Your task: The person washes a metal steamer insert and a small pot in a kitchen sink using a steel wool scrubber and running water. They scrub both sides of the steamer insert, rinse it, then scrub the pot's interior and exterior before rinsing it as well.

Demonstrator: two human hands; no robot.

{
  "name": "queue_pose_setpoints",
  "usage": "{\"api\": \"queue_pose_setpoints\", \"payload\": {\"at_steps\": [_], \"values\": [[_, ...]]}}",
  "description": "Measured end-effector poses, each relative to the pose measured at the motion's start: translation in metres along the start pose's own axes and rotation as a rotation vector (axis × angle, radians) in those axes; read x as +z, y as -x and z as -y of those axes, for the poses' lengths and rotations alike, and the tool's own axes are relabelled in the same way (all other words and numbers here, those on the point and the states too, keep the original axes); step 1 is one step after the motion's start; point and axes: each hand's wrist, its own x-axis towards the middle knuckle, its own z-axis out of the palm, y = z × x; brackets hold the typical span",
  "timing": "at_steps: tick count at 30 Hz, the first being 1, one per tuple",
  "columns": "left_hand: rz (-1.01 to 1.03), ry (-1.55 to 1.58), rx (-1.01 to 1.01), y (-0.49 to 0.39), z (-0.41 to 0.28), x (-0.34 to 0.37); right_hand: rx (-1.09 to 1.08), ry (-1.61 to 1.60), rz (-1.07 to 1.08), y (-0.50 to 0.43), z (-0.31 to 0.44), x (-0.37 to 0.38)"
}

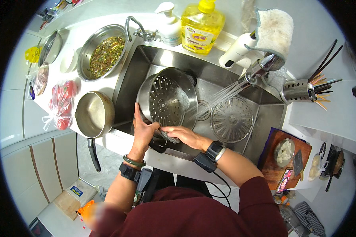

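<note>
My left hand (144, 132) grips the rim of a perforated stainless steel steamer pot (144, 96), which is tilted inside the sink. In my right hand (185, 136) is a steel wool scrubber (169, 137), pressed against the pot's near side. Another steel pot (182, 77) with black handles lies directly behind and against the steamer. Water runs from the faucet head (246, 80) down and left toward the pots. A round slotted steel steamer plate (232, 118) lies flat on the sink floor to the right, beside the drain.
Left of the sink (213, 71) stand a saucepan (92, 114), a bowl of chopped food (87, 66) and bagged red items (62, 103). Behind are a pump bottle (169, 28) and yellow detergent (200, 32). At right are a chopstick holder (298, 91) and a wooden cutting board (268, 169).
</note>
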Motion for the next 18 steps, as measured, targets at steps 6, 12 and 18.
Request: {"api": "queue_pose_setpoints", "payload": {"at_steps": [6, 12, 18], "values": [[0.075, -0.165, 0.023, 0.000, -0.023, -0.001, 0.296, 1.295, 0.223, -0.013, -0.069, -0.072], [0.158, -0.109, -0.013, -0.004, -0.017, 0.009, 0.071, 2.232, -0.372, -0.026, -0.066, -0.130], [0.197, -0.038, -0.017, -0.013, -0.007, 0.010, 0.184, 0.725, 0.178, -0.016, -0.083, -0.034]]}}
